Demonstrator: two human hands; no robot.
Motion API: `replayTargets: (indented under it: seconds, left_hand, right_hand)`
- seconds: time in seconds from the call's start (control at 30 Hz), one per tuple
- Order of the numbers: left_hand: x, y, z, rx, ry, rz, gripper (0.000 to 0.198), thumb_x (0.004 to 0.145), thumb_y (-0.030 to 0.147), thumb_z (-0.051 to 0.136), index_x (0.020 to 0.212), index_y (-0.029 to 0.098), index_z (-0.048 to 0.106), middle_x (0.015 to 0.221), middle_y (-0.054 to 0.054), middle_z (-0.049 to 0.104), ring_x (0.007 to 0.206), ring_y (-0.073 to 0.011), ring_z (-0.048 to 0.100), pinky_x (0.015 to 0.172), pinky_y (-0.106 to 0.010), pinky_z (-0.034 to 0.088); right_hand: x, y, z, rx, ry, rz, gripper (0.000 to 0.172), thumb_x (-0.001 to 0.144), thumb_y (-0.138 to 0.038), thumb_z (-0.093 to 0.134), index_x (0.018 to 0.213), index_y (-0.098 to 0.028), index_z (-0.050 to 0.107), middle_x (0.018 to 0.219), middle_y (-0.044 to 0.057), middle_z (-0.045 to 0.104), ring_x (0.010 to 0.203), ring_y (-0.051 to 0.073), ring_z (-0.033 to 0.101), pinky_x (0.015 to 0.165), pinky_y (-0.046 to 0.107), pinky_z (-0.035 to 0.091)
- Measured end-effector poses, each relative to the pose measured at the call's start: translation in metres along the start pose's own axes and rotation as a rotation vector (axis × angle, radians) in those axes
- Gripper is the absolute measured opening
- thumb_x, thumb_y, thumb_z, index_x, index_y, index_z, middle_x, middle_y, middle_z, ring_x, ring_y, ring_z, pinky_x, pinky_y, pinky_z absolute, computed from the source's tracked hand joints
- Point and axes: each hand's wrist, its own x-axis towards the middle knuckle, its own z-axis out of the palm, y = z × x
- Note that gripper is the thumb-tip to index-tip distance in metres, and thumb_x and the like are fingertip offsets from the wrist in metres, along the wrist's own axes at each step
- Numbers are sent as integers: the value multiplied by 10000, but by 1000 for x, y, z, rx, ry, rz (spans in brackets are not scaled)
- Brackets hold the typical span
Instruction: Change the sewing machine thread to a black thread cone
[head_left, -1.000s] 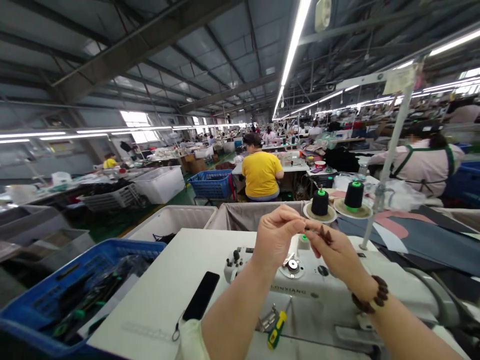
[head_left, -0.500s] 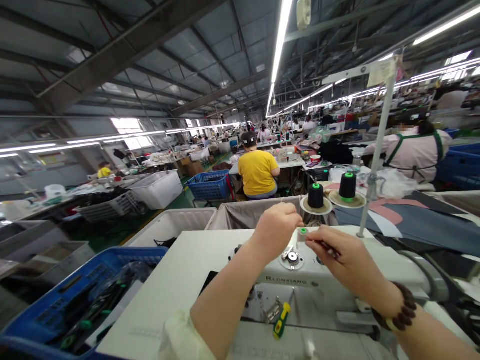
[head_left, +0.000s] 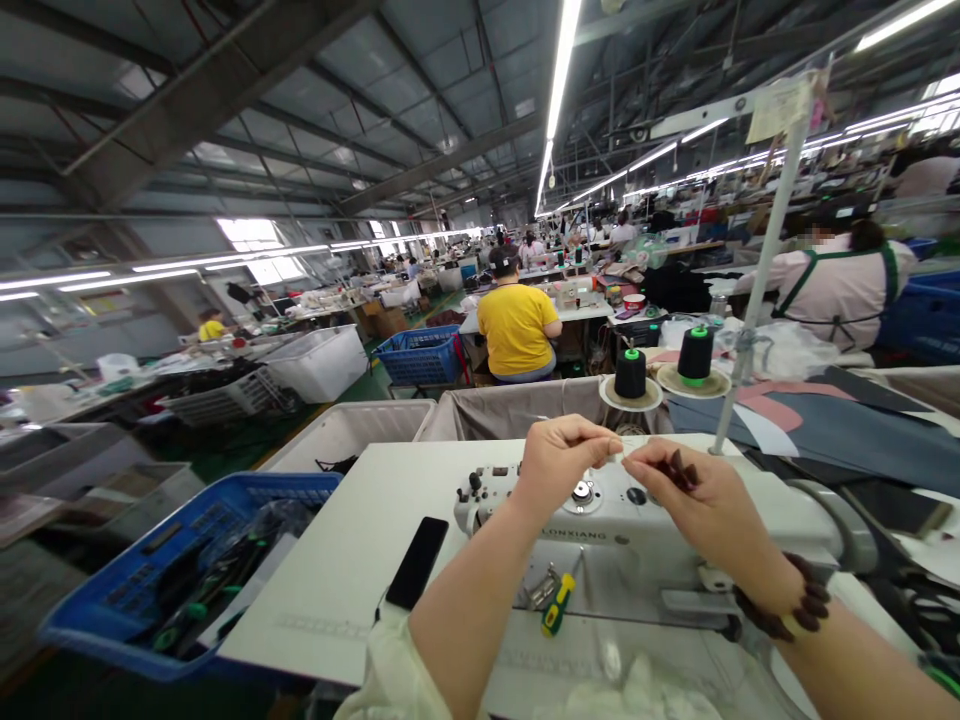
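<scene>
Above the white sewing machine (head_left: 645, 525), my left hand (head_left: 562, 462) and my right hand (head_left: 686, 490) nearly meet at their fingertips. The left fingers are pinched, and what they hold is too small to make out. My right hand also pinches at its thumb and forefinger, with dark brown pieces showing among its curled fingers. Behind the hands stand two black thread cones (head_left: 630, 375) on round holders. A yellow-green screwdriver (head_left: 557, 606) lies below the machine arm beside small metal parts (head_left: 541, 588). A black phone (head_left: 418, 562) rests on the white tabletop (head_left: 322, 560).
A blue basket (head_left: 112, 635) with dark items stands left of the table. A pale bin (head_left: 352, 432) and a cloth-lined bin (head_left: 495, 415) sit behind it. The thread stand's pole (head_left: 761, 260) rises at right. A person in yellow (head_left: 516, 328) sits ahead.
My fingertips have come closer together, and the small green-centred piece between them no longer shows. The view has shifted, showing more of the phone and the machine's left end.
</scene>
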Motion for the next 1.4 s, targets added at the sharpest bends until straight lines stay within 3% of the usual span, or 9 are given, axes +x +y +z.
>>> replayTargets:
  seconds: [0.2,0.27,0.4,0.53,0.63,0.87,1.03,1.4]
  left_hand:
    - [-2,-2,3,6,62,-29,204,639,318,746,699,128,701,574,1,577,522,-89,468,505,-217,360]
    - [-3,-2,2,74,57,20,143,670,281,723,697,142,698,604,-5,599,546,-100,496,530,-223,381]
    - [-4,1,-2,294,-18,167,84,738,215,654,679,168,692,672,-21,632,642,-130,559,630,-243,425]
    - [-4,7,-5,362,-127,199,119,769,197,609,687,161,687,676,-29,616,647,-128,551,632,-237,417]
    - [-5,8,-6,263,-170,146,123,756,214,617,669,147,671,656,-19,586,629,-117,524,606,-226,391]
    - [-8,-9,-2,-136,-214,-161,322,688,429,694,635,123,607,543,24,490,509,-74,416,515,-208,311]
    - [-8,-20,3,-251,-214,-216,367,654,458,725,619,117,594,512,28,489,488,-65,404,513,-209,300]
    - [-1,-25,4,-361,-298,-323,379,533,424,808,576,116,592,470,21,517,441,-73,433,470,-209,279]
  right_hand:
    - [-1,1,-3,-44,-27,-60,214,832,-360,496,704,-216,590,636,4,576,577,140,507,541,262,394]
    - [-1,1,-4,-49,-29,-67,207,832,-350,496,709,-215,593,636,2,574,573,138,504,535,261,391]
    - [2,0,-9,-57,-49,-66,223,831,-358,490,703,-209,596,586,-6,541,529,128,474,501,259,368]
    - [9,3,-15,-21,-68,-17,240,823,-384,500,707,-198,599,570,-10,517,521,120,453,498,254,357]
    - [12,9,-15,102,-106,70,265,806,-423,526,706,-187,593,544,-17,475,497,107,408,451,242,315]
    - [9,21,0,521,-189,282,332,698,-479,638,656,-174,512,483,-57,351,417,66,273,376,216,193]
    - [9,18,2,592,-184,331,373,621,-478,693,620,-181,468,447,-67,347,392,58,264,365,207,166]
    - [13,19,5,701,-261,419,417,571,-434,758,584,-177,430,468,-74,342,397,44,263,377,199,142]
